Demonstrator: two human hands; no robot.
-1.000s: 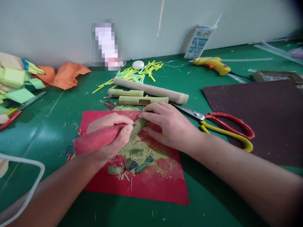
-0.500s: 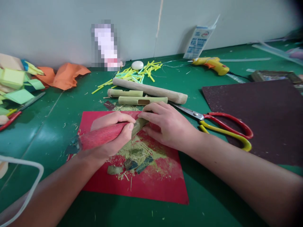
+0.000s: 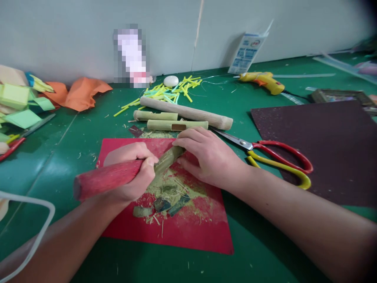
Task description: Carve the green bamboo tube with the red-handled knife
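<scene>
My left hand point(image 3: 132, 165) is closed around the thick red wooden handle of a tool point(image 3: 107, 179); its working end is hidden by my fingers. The tool's front meets the near end of a greenish bamboo tube point(image 3: 168, 159), which lies slanted. My right hand point(image 3: 200, 151) pins the far end of that tube, fingers curled over it. Under both hands is a red mat point(image 3: 118, 228), strewn with pale shavings, bamboo dust and several cut bamboo pieces point(image 3: 143, 212). Just beyond my right hand lie two short slotted bamboo pieces point(image 3: 188, 125) and a longer pale stick point(image 3: 188, 112).
Large scissors point(image 3: 265, 151) lie beside my right forearm, partly on a dark board point(image 3: 321, 149). A yellow glue gun point(image 3: 263, 80) and yellow-green sticks point(image 3: 165, 94) with a white egg-shaped object point(image 3: 171, 81) are at the back. Folded paper point(image 3: 23, 98) and orange paper point(image 3: 84, 94) are left.
My left hand has drawn the tool back leftward and toward me along the bamboo, and more of the tube's surface shows. My right hand stays on the tube's far end.
</scene>
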